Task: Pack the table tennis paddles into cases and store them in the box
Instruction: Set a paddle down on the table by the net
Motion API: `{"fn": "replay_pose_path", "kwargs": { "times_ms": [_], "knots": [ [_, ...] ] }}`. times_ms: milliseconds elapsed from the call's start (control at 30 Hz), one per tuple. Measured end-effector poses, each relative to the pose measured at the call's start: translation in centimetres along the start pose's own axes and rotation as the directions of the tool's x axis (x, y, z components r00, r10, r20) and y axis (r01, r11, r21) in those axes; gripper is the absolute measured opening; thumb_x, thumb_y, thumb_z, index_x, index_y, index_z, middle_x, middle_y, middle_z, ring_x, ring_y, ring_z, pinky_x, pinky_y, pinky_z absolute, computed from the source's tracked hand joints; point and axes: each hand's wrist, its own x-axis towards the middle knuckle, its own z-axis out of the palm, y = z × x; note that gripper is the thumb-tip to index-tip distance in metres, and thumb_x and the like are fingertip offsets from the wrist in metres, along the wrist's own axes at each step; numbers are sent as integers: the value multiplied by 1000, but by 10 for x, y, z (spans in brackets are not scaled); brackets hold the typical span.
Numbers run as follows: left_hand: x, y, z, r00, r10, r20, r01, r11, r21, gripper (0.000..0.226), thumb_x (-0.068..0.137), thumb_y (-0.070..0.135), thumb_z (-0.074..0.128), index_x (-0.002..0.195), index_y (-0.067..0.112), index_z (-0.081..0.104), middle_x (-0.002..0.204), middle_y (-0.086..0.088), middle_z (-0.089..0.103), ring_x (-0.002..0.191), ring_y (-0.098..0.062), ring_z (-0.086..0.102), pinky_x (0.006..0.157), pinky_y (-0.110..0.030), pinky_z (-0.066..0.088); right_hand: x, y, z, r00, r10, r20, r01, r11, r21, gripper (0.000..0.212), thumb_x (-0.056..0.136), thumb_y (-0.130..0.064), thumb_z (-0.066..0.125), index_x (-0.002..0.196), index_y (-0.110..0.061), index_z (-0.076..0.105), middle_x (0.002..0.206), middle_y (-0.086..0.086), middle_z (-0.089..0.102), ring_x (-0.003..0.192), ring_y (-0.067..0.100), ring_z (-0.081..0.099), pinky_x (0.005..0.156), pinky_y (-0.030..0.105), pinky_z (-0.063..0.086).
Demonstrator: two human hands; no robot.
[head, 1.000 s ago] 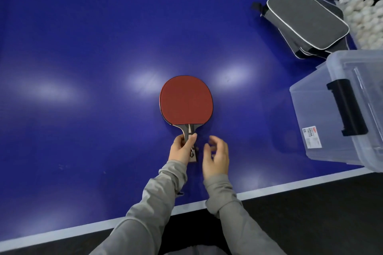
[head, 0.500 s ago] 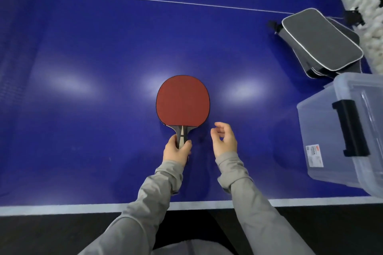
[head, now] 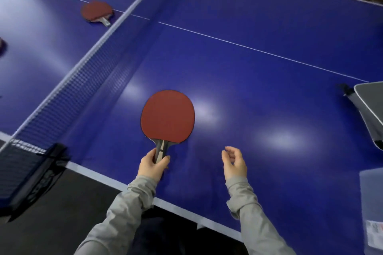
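While left grip (head: 153,165) still clasps paddle (head: 167,117), right hand (head: 235,162), relaxed, has drifted rightward.

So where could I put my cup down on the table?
Bare blue between the held paddle and the gray case, up to the white line. Tighter by the net and by the box.

paddle (head: 167,117): red rubber face with a thin dark rim; grey and black handle with a pale wedge
far paddle (head: 97,11): same red face, pale handle
desk (head: 259,93): deep blue with thin white lines and a white edge band
net (head: 83,72): dark mesh, white top tape
cases (head: 371,101): grey with white piping
box (head: 371,203): clear plastic, white label with red print
sleeves (head: 132,209): light grey
floor (head: 62,203): dark grey
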Motion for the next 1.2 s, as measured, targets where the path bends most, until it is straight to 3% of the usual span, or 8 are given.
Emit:
{"fn": "replay_pose_path", "kwargs": {
  "times_ms": [67, 200, 567, 633, 800, 933, 1100, 1200],
  "knots": [
    [21, -6, -42, 999, 5, -47, -4, 1000, 28, 19, 84, 8, 63, 69, 17, 55, 55, 0, 53, 49, -15, 48, 50, -27, 41, -4, -7, 20, 1000, -26, 8, 27, 999, -31, 22, 90, -14, 55, 111, -7, 58, 94, 2, 57, 86, 15, 52, 80, 26, 41],
    [69, -18, -119, 996, -14, -87, 21, 996, 83, 16, 84, 10, 62, 70, 14, 56, 58, -4, 58, 54, -18, 52, 51, -25, 42, -16, -19, 63, 999, -33, -33, 31, 996, -80, 22, 91, -12, 55, 111, -5, 58, 97, 6, 58, 87, 16, 52, 80, 25, 40],
    [155, -48, -208, 991, -114, 69, 109, 991, 82, 14, 86, 10, 61, 73, 10, 58, 56, -9, 57, 46, -19, 47, 42, -23, 42, -55, -25, 140, 995, -40, -90, 12, 955, -295, 26, 88, -12, 58, 114, -5, 56, 104, 10, 60, 85, 16, 53, 79, 26, 41],
    [160, -54, -211, 989, -125, 82, 118, 990, 79, 14, 86, 10, 61, 73, 9, 58, 59, -10, 58, 48, -20, 47, 49, -27, 44, -59, -26, 144, 994, -49, -98, 14, 944, -329, 26, 88, -12, 59, 113, -5, 57, 104, 10, 61, 85, 17, 53, 79, 25, 41],
    [164, -56, -212, 1000, -24, 5, 21, 950, 313, 23, 79, 21, 68, 71, 1, 59, 71, -11, 55, 61, -20, 50, 57, -28, 40, -67, -26, 153, 994, -47, -104, 3, 919, -394, 27, 88, -13, 57, 114, -7, 56, 105, 8, 59, 86, 15, 53, 79, 25, 41],
    [158, -51, -214, 1000, -9, -28, 19, 913, 406, 35, 79, 27, 70, 105, 5, 63, 104, -14, 57, 96, -30, 56, 87, -37, 42, -71, -26, 162, 994, -48, -101, 2, 912, -410, 27, 88, -14, 58, 115, -8, 56, 105, 8, 59, 87, 14, 53, 78, 24, 40],
    [149, -51, -215, 998, 26, -53, -3, 919, 394, 37, 80, 29, 71, 105, 4, 63, 109, -15, 54, 106, -35, 53, 89, -37, 39, -75, -27, 169, 993, -53, -103, 6, 913, -409, 26, 88, -15, 58, 114, -9, 56, 105, 6, 59, 87, 13, 53, 78, 24, 41],
    [147, -49, -215, 996, -2, -86, 39, 900, 434, 58, 78, 35, 72, 123, 4, 55, 126, -17, 50, 121, -35, 41, 102, -47, 35, -77, -26, 167, 993, -65, -103, 18, 912, -409, 26, 88, -15, 58, 113, -8, 56, 105, 7, 59, 85, 13, 53, 78, 23, 40]
  ]
}}
